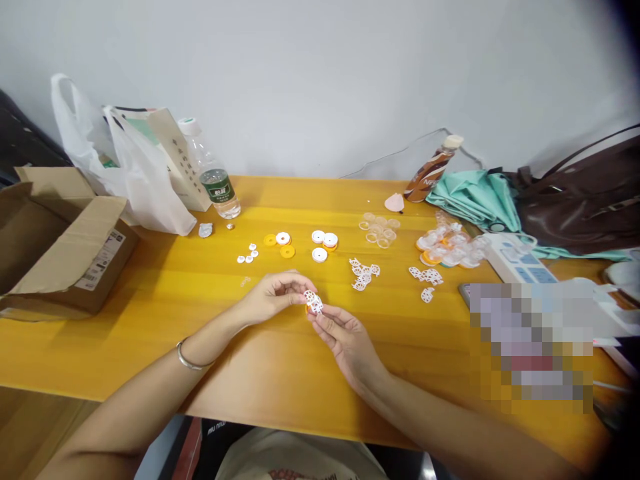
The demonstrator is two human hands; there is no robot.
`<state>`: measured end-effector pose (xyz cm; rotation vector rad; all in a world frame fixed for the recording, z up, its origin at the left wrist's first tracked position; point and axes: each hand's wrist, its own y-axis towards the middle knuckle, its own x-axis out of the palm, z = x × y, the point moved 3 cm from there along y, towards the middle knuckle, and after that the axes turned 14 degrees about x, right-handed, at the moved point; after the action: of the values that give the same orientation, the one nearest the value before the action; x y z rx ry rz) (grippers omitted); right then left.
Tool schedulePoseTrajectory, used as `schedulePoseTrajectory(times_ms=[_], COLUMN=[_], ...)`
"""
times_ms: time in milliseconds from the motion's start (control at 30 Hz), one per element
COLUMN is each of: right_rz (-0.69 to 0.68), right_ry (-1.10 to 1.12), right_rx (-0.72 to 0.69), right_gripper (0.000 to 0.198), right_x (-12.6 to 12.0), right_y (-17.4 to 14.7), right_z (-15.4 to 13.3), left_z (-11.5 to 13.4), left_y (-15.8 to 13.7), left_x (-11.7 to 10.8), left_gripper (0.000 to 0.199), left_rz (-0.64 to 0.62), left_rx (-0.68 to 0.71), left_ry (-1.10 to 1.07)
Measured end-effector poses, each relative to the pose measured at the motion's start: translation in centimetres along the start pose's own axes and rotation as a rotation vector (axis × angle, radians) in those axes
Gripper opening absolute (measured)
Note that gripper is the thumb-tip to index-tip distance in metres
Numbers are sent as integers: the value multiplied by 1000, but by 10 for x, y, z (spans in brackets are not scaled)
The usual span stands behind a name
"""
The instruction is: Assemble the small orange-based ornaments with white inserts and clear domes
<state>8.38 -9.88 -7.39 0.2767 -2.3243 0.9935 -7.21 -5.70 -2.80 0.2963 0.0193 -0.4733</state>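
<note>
Where the yellow wooden surface (165,313) meets a plain white wall (320,73), clutter along the back edge: a torn cardboard box (60,253) at far left, a white plastic bag (135,173) beside it, a water bottle (213,173) upright just right of the bag. Upper right: a brown drink bottle (433,170) leaning, a folded teal umbrella (475,197), a dark brown handbag (585,197).

Mid-frame, small parts in loose groups: tiny white bits (249,254), orange and white discs (283,243), more white discs (323,243), clear rings (380,230), a heap of clear and orange caps (447,250), white lattice pieces (363,273) lying flat.

Near centre, left hand (273,297) and right hand (345,340) meeting fingertip to fingertip, both pinched shut on one small white lattice piece (313,302), held just above the surface; a touch of orange behind it, hard to make out. Silver bangle (187,360) on the left wrist.

Open bare wood to the left of the hands and along the near edge; right side crowded. Lower right blurred out in blocks; far right edge darkened and cut off; box partly out of frame.
</note>
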Motion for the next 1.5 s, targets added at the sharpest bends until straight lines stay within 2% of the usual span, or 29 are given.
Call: schedulePoseTrajectory(times_ms=[167, 533, 767, 1100, 1333, 1500], right_rz=[-17, -4, -1, 0, 3, 12], right_ry=[-13, -49, -85, -110, -285, -353], right_rx=[-1, -22, -42, -45, -18, -89], right_gripper=[21, 21, 22, 22, 23, 22], right_x=[1, 4, 2, 3, 1, -1], right_y=[-2, -5, -5, -6, -1, 2], right_z=[0, -2, -2, -5, -22, -25], left_z=[4, 7, 4, 6, 15, 11], left_y=[2, 1, 1, -3, -2, -3], left_x=[3, 4, 4, 6, 8, 13], left_gripper=[15, 17, 18, 19, 22, 23], left_rz=[-100, -161, -196, -168, -235, -94], left_rx=[133, 209, 100, 42, 114, 75], left_ry=[215, 232, 275, 227, 360, 256])
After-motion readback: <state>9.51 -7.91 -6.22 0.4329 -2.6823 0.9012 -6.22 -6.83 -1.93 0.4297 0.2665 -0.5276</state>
